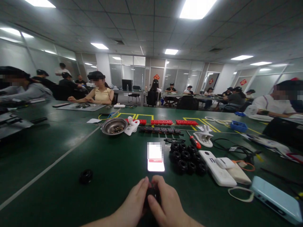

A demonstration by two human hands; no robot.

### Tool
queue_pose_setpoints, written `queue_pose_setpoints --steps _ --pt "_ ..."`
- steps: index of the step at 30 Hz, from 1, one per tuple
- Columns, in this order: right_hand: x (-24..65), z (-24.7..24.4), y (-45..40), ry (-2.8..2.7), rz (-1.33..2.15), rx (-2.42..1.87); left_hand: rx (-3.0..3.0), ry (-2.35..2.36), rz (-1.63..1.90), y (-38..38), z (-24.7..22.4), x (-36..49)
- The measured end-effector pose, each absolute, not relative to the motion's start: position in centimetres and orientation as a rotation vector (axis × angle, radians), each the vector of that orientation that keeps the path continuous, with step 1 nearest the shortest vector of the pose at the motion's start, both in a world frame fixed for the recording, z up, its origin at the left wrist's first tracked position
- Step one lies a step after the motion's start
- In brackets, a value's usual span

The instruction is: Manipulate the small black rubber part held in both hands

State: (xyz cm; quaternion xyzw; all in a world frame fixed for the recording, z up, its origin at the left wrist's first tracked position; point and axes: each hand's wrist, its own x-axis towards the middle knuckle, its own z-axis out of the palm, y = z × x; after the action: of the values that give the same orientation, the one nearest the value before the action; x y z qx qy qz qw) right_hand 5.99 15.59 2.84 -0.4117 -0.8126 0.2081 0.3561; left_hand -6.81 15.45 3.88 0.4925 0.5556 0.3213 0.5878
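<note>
At the near edge of the table, my left hand (134, 199) and my right hand (169, 200) are closed together around a black round part (154, 193). Fingers cover most of it, so its full shape is hidden. Just beyond my fingertips lies a phone (155, 157) with a bright screen. To the right of the phone, several black ring-shaped parts (186, 154) sit in a tight cluster. One more black ring-shaped part (86, 176) stands alone to the left of my hands.
A metal bowl (114, 126) with small pieces stands ahead on the left, beside red trays (161, 122) and a black strip (161, 130). A red screwdriver (195, 141), white power bank (217, 168), blue box-shaped device (276, 198) and cables are on the right. Other people sit around.
</note>
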Motion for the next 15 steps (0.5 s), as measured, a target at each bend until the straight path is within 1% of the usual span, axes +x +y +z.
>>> queue_pose_setpoints --steps 1,3,5,6,8,10,12,13,15 --pt "6.1 2.6 15.5 -2.017 0.716 -1.125 1.411 1.256 0.832 15.5 4.0 -7.3" --pt "6.3 2.0 15.3 -1.881 0.994 -1.171 1.786 1.247 0.84 15.5 4.2 -8.0" --pt "6.3 1.6 15.2 -1.826 1.09 -1.127 1.908 1.277 0.793 15.6 4.3 -8.4" --pt "6.2 1.5 15.3 -1.833 1.075 -1.104 1.904 1.28 0.797 15.7 4.3 -8.3" --pt "6.1 1.5 15.3 -1.931 0.915 -1.059 1.797 1.288 0.879 16.0 4.2 -8.0" --pt "6.1 1.9 15.5 -2.081 0.636 -1.029 1.476 1.363 0.864 16.6 3.9 -7.3" --pt "6.1 2.3 15.6 -2.174 0.396 -1.043 1.078 1.413 0.753 17.1 3.3 -6.8" --pt "6.2 2.5 15.6 -2.176 0.357 -1.072 0.949 1.4 0.708 17.3 3.0 -6.7" --pt "6.5 2.8 15.6 -2.105 0.47 -1.161 0.935 1.327 0.733 17.3 2.5 -6.7"
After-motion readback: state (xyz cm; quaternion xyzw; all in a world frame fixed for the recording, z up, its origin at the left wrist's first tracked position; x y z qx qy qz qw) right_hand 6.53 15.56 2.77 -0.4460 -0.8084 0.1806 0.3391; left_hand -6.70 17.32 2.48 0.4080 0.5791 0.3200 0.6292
